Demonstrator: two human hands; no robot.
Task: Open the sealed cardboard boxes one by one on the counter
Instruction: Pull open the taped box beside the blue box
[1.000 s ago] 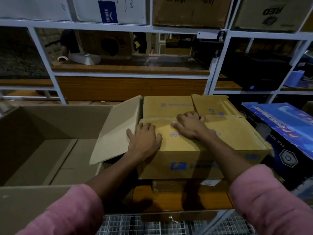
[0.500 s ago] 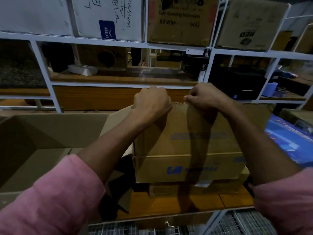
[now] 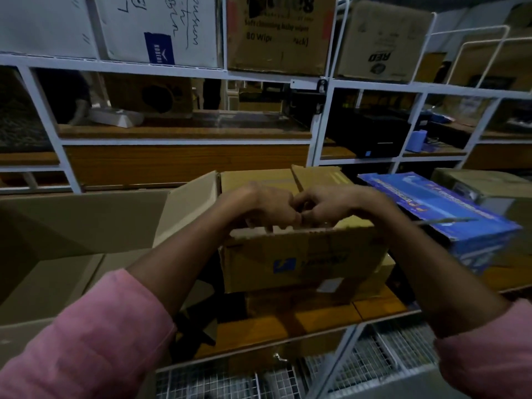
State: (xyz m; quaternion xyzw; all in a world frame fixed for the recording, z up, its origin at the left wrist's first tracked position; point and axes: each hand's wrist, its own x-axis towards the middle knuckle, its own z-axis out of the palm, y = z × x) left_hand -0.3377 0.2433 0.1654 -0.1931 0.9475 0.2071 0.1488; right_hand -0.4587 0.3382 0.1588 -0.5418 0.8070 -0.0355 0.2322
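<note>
Down comes that near flap since half a second ago, when you held it raised in front of you. Your left hand (image 3: pixel 259 210) and right hand (image 3: pixel 328 207) meet knuckle to knuckle, fingers curled over the flap's (image 3: pixel 302 236) upper edge, gripping it. Your cardboard box (image 3: pixel 299 266) sits dead centre on the wooden tabletop (image 3: pixel 377 308), long axis running nine to three, printed blue logo facing you at six. At nine o'clock stands a large open carton (image 3: pixel 72 231); at three, a blue box (image 3: pixel 449 214) tilts.
</note>
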